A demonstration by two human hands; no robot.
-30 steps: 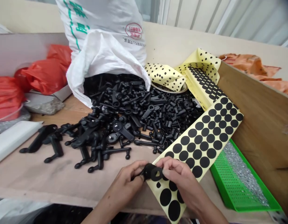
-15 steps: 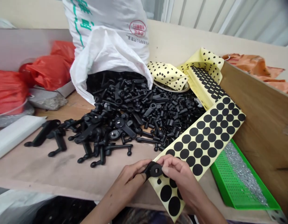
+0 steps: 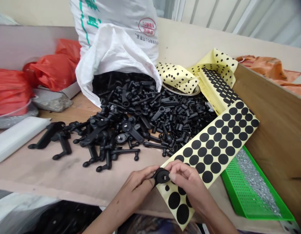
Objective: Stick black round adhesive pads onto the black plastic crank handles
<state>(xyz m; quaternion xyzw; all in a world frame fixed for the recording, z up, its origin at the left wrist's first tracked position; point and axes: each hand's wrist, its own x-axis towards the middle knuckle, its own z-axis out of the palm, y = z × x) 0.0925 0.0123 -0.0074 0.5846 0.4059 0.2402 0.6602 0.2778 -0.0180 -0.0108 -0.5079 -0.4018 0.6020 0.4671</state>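
A black plastic crank handle (image 3: 162,175) is pinched in my left hand (image 3: 139,183), its round end facing up with a small pale insert showing. My right hand (image 3: 190,182) has thumb and fingers closed at the right rim of that round end; whether a thin sticker is between them I cannot tell. Beneath both lies a yellow backing sheet (image 3: 165,195) carrying rows of black round stickers (image 3: 216,151). Several similar crank handles (image 3: 107,159) lie on the table to the left, beyond my left hand.
A white woven sack (image 3: 121,48) spills a heap of black parts (image 3: 174,120) across the table. At right, a green basket (image 3: 234,195) holds small metal pieces beside a brown board (image 3: 269,130). Red bags (image 3: 53,73) and a white block (image 3: 20,138) stand left.
The view has shifted slightly, so everything sits a little further right and mostly higher. The hands keep the same hold on the crank handle, whose round end has tilted slightly.
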